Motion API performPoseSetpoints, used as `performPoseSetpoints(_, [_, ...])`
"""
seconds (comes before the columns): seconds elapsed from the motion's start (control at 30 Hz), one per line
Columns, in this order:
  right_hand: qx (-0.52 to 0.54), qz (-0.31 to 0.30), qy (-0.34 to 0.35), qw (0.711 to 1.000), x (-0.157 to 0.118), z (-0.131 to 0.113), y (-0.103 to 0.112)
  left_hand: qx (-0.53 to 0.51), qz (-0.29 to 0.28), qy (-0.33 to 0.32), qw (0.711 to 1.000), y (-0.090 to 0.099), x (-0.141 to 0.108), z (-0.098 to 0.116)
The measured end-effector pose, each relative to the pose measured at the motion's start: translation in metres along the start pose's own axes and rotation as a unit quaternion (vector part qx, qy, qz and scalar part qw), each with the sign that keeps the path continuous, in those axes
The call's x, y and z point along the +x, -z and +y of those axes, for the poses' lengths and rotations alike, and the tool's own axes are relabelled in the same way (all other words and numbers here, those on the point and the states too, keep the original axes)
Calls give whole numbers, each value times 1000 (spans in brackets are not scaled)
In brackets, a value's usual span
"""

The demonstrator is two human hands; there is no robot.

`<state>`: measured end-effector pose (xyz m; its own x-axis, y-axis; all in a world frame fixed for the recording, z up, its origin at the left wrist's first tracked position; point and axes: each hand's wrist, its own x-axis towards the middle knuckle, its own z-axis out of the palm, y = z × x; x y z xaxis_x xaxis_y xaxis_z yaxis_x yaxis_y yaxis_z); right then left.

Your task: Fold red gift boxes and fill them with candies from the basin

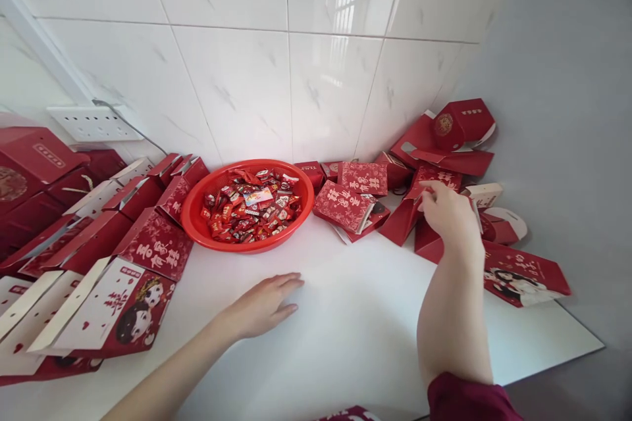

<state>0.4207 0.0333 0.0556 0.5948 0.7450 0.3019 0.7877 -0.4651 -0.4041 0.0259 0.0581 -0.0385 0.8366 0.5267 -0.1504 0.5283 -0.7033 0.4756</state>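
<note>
My left hand [266,306] hovers over or rests on the white table [345,316], fingers apart, holding nothing. Over the pile at the right, my right hand [447,207] has its thumb and fingers closed at the edge of a red box [405,214]. Flattened red boxes with white lettering [343,206] lie just left of that hand. In the middle, a red plastic basket [197,237] holds many small wrapped sweets [251,210]. Part of the red box lies hidden behind my right hand.
Rows of red and white boxes [155,243] stand at the left. More red boxes [464,125] are heaped at the back right, and a long red box [526,276] lies near the right edge. Behind is a tiled wall [232,92] with a socket strip [93,125] and a cable.
</note>
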Motion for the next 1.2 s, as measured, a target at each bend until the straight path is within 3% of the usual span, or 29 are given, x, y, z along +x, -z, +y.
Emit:
performPoseSetpoints(0.13, [-17,35,66,997,15,27,-21,44,67,-4,997,-33,-3,-20])
performPoseSetpoints(0.33, [-23,36,114,993,29,34,-43,45,79,-11,996,-31,1,-20])
performPoseSetpoints(0.5, [-69,128,192,971,12,19,-13,41,82,-13,996,-31,0,-19])
performPoseSetpoints(0.67, [13,182,218,959,-29,-12,31,36,106,-32,993,-34,0,-22])
performPoseSetpoints(0.73, [91,150,213,961,-46,-31,37,27,139,-54,988,-26,1,-21])
performPoseSetpoints(0.83, [215,31,240,946,-66,-64,25,25,218,-93,971,2,-1,-7])
performPoseSetpoints(0.9, [240,-80,315,915,-77,-87,8,36,333,-135,933,26,-3,9])
performPoseSetpoints(0.97, [252,-184,399,862,-88,-107,-10,31,414,-149,897,48,-6,25])
performPoseSetpoints(1.07, [267,-257,464,805,-102,-126,-29,-5,428,-100,898,68,-10,40])
performPoseSetpoints(1.2, [278,-259,499,779,-109,-133,-35,-68,386,18,920,79,-14,36])
